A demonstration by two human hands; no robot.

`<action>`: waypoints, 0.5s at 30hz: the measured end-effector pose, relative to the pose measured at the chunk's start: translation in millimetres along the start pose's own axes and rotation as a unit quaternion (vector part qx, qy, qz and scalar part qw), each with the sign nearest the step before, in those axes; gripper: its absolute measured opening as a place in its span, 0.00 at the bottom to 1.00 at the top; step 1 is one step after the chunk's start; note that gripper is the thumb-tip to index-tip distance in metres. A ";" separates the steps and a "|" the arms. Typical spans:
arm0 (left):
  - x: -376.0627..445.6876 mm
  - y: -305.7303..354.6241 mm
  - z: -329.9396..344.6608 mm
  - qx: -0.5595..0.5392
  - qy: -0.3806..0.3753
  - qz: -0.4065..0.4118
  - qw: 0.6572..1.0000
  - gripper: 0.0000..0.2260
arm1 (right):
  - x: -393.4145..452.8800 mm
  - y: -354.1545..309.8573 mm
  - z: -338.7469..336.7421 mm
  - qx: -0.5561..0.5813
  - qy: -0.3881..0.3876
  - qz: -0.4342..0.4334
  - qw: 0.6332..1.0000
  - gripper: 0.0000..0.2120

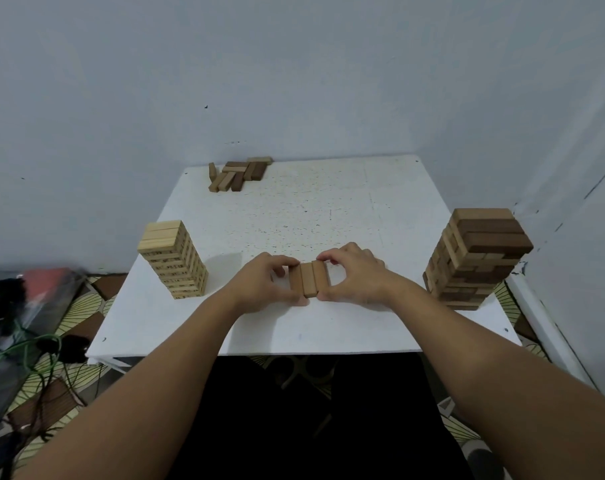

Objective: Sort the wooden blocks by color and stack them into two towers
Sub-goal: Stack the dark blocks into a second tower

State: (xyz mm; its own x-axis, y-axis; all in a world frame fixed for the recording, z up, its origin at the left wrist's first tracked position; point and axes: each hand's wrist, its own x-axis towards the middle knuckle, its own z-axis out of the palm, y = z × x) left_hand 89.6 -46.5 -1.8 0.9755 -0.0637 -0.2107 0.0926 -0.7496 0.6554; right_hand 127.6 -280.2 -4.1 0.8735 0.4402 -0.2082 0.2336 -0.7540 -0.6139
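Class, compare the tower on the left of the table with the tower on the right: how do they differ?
The left tower is pale wood; the right tower is brown, with darker blocks mixed in. The left tower's sides look even, while the right tower's blocks jut unevenly. Both stand on the white table, untouched by either hand.

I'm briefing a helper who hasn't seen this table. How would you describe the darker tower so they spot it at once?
Start at the white table and go to its right edge. The dark brown tower stands there, right of both hands. Unlike the pale tower on the left edge, its blocks are brown and its upper layers sit unevenly.
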 end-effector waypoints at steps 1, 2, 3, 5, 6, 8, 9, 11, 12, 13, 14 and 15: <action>-2.2 0.1 1.3 -0.014 0.002 0.000 1.000 0.35 | -0.8 0.1 0.7 0.000 0.006 -0.003 1.000 0.33; -3.8 0.4 2.1 -0.026 0.002 -0.002 1.000 0.34 | -1.1 0.2 0.4 0.001 0.007 -0.006 1.000 0.33; -4.8 0.6 2.5 -0.034 0.002 -0.003 0.999 0.34 | -1.1 0.5 0.0 0.003 0.006 -0.007 1.000 0.33; -5.7 2.1 1.3 -0.035 -0.004 -0.005 0.999 0.35 | -1.3 1.0 -1.4 0.003 -0.004 -0.004 1.000 0.34; -6.6 3.3 0.4 -0.036 -0.011 -0.007 0.999 0.37 | -1.7 0.6 -1.6 0.004 -0.006 -0.003 1.000 0.36; -9.3 3.6 -1.8 -0.061 -0.026 -0.015 0.998 0.44 | -2.7 0.4 0.5 0.031 0.006 -0.003 1.000 0.39; -11.6 2.3 -2.8 -0.086 -0.028 -0.021 0.996 0.49 | -3.9 0.9 3.1 0.069 0.023 -0.005 0.997 0.39; -16.4 -1.2 -4.6 -0.116 -0.029 -0.023 0.993 0.56 | -7.0 2.3 7.8 0.159 0.053 -0.017 0.986 0.34; -18.7 -1.9 -6.0 -0.113 -0.033 -0.019 0.993 0.57 | -9.0 2.0 9.2 0.182 0.057 -0.025 0.981 0.31; -20.2 -2.8 -7.4 -0.104 -0.041 -0.017 0.994 0.58 | -10.5 1.3 10.0 0.187 0.052 -0.033 0.980 0.29; -21.1 -3.0 -8.9 -0.101 -0.046 -0.018 0.994 0.58 | -12.1 0.4 10.2 0.188 0.045 -0.037 0.981 0.28; -20.9 -3.2 -10.2 -0.108 -0.044 -0.022 0.993 0.57 | -11.9 -0.6 10.5 0.201 0.041 -0.035 0.978 0.27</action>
State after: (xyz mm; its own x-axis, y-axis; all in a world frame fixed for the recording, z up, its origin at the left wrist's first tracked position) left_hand 70.9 -36.1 7.9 0.9493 -0.0971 -0.2990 0.1853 -0.5954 0.7817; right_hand 112.6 -279.8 -9.3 0.8968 0.4305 -0.1022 0.1221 -0.4627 -0.8781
